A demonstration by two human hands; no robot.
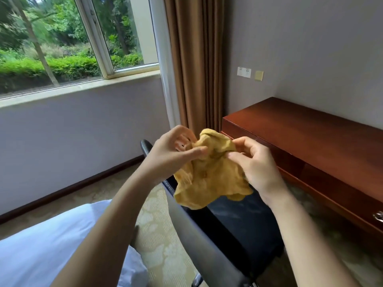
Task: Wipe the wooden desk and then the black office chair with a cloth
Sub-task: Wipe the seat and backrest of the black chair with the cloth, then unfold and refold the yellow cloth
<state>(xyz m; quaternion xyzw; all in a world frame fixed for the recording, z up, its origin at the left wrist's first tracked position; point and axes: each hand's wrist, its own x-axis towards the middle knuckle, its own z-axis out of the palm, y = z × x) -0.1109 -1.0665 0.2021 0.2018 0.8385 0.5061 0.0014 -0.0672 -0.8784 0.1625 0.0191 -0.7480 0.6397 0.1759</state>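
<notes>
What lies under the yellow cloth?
Below the cloth, held by the left hand and right hand, is the black chair; its part behind the cloth is hidden.

The desk (310, 129) runs off the right edge, and the cloth (211, 179) hides part of the chair (238, 220).

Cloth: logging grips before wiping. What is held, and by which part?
The yellow cloth, by its bunched top: left hand pinches one side, right hand the other.

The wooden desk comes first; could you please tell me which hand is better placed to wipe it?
Probably the right. The right hand grips the yellow cloth on the side nearer the wooden desk; the left hand, also pinching the cloth, is farther from it.
</notes>
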